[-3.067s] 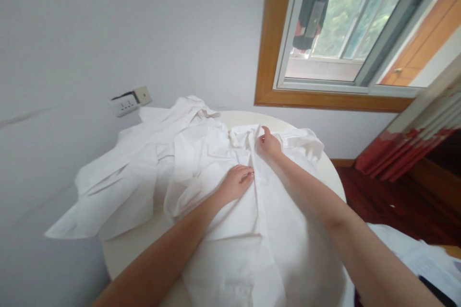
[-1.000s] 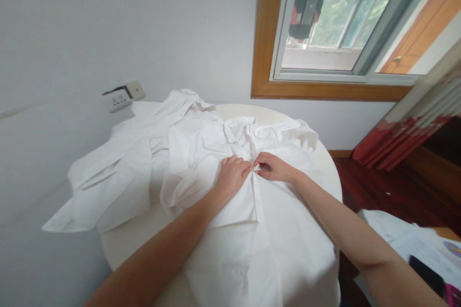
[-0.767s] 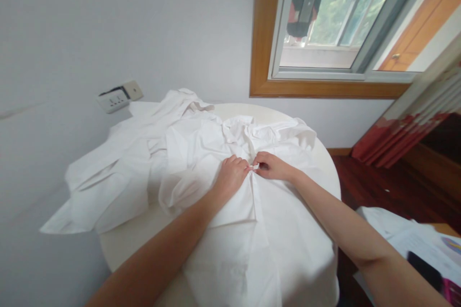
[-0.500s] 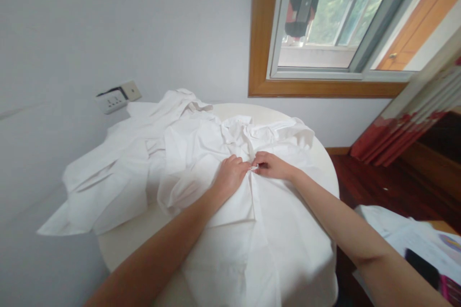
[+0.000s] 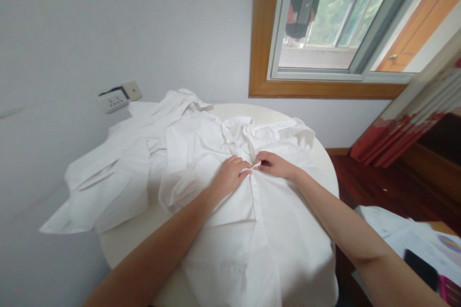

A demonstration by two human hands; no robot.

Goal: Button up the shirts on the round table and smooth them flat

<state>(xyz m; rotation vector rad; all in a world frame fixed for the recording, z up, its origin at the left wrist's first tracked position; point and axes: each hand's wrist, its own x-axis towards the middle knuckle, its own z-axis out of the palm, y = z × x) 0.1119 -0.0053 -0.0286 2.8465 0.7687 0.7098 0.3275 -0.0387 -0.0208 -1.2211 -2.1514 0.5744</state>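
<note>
A white shirt [image 5: 281, 216] lies spread over a round white table, its collar toward the wall and its lower part draped over the near edge. My left hand [image 5: 232, 173] pinches the left side of its front placket. Just to the right, my right hand [image 5: 273, 165] grips the other front edge between thumb and fingers. The fingertips of both hands nearly meet at the middle of the shirt front, where the cloth bunches up. Any button between them is too small to make out. More white clothing [image 5: 118, 168] lies crumpled at the left.
The round table [image 5: 126, 240] stands against the wall, below a wood-framed window [image 5: 324, 88]. A wall socket [image 5: 114, 100] is at the back left. At the right are a red and white curtain [image 5: 382, 139], papers [image 5: 406, 235] and a dark phone-like object [image 5: 421, 266].
My right hand has shifted slightly to the right, and the fingertips are a little farther apart. A small fold of cloth now shows between them. The shirt stays in place.
</note>
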